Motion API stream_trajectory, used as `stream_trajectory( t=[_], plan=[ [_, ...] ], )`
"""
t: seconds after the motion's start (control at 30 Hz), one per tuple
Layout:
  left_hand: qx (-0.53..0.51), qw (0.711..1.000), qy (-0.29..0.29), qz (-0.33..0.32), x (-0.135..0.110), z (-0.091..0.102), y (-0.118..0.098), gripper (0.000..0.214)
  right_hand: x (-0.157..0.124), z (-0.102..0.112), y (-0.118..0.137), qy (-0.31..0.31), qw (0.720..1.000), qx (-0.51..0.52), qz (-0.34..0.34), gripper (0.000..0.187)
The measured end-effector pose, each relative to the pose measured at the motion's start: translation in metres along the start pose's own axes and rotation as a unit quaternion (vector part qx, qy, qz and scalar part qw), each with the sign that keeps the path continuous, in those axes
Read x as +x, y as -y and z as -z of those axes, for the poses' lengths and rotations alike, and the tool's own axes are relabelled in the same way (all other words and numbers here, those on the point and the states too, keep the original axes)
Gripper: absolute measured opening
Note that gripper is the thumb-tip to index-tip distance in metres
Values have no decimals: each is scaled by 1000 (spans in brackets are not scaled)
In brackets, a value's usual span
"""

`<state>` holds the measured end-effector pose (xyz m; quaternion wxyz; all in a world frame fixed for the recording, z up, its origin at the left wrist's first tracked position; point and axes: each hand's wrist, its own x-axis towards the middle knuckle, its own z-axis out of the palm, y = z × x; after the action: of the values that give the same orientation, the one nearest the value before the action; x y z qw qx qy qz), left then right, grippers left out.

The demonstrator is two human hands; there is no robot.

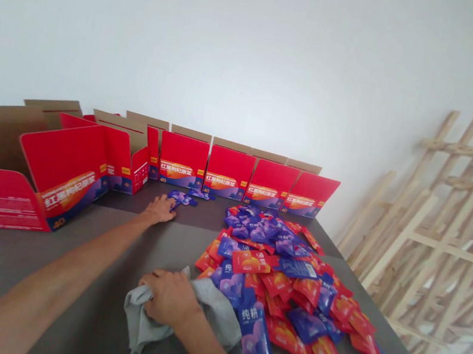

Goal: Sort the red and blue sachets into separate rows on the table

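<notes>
My left hand (161,210) reaches far forward on the dark table, its bent fingers closed at the edge of some purple sachets (181,197). Another purple sachet (201,194) lies just beyond them, close to the boxes. Nearer to me, my right hand (171,298) grips a crumpled grey cloth (221,310) that rests on the tabletop. Touching the cloth's right side is a large purple pouch (255,340), at the edge of a heap of red sachets (252,260) and purple sachets. The left fingertips are partly hidden by the hand.
Red cardboard boxes (229,167) with raised flaps stand in a row along the table's back. More open boxes (69,173) stand at the left. Pale wooden easel-like frames (444,236) lean beside the table's right edge, before a white wall (257,53).
</notes>
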<state>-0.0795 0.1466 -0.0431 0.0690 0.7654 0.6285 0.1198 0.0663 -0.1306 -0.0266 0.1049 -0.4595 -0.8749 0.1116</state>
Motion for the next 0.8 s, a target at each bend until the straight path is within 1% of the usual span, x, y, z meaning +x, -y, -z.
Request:
stream_trajectory(
  t=[0.13,0.23,0.3,0.37,0.43,0.47,0.6,0.7,0.8],
  plan=[
    [-56,998,-21,-21,-19,7,-3,38,-1,2,1,1,1000,4,-2,34],
    [-144,988,-48,-29,-32,16,-6,39,-1,2,1,-6,1000,9,-4,36],
    [-224,972,-66,-24,-40,23,-11,41,-1,1,0,-23,1000,12,-16,39],
    [-316,946,-76,-8,-52,26,-18,42,-1,2,-1,-44,998,16,-39,40],
    [-418,906,-67,15,-72,23,-26,43,-1,3,-2,-69,995,22,-65,40],
    [-470,881,-54,25,-86,20,-30,44,-1,4,-4,-83,993,23,-78,40],
    [-645,763,30,39,-157,-2,-46,46,-2,8,-10,-127,986,17,-106,41],
    [-722,684,92,46,-203,-17,-57,33,-2,10,-14,-137,985,4,-109,40],
    [-767,626,131,59,-228,-23,-66,23,-4,17,-18,-156,978,-15,-135,36]
  ],
)
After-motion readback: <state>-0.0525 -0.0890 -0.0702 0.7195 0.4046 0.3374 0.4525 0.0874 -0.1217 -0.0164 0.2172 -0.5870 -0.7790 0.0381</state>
